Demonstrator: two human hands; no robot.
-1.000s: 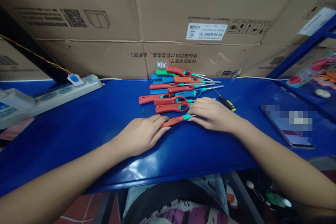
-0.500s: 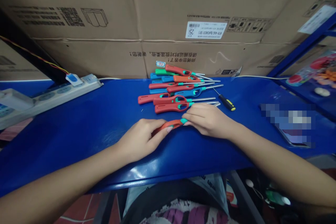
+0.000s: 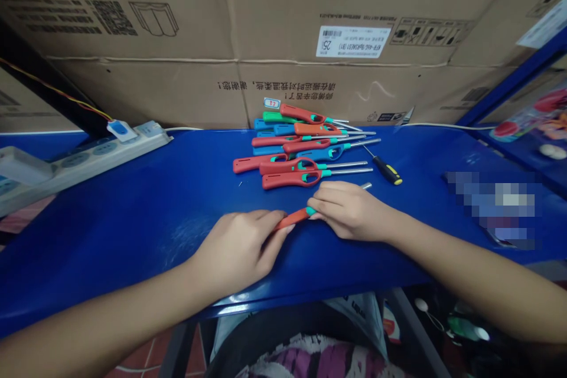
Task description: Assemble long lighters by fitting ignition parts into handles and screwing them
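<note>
A red long-nosed gas lighter (image 3: 294, 220) with a teal collar is held in front of me by both hands. My left hand (image 3: 241, 242) is closed around its red handle, covering much of it. The fingers of my right hand (image 3: 348, 211) pinch it at the teal collar and metal tube, whose silver tip shows just beyond them. Behind my hands lies a pile of similar lighters (image 3: 287, 181) in red, blue, orange and green, their metal tubes pointing right. A screwdriver (image 3: 388, 171) with a black and yellow handle rests right of the pile.
A white power strip (image 3: 104, 150) lies at the left of the blue table (image 3: 190, 195). Large cardboard (image 3: 186, 91) stands upright along the back. A pixelated flat object (image 3: 496, 207) is at the right, and a small numbered tag (image 3: 271, 103) is behind the pile.
The lighter has turned in my hands, so its handle now appears narrower and its trigger opening is hidden. The left hand has shifted slightly down; the camera view has tilted slightly.
</note>
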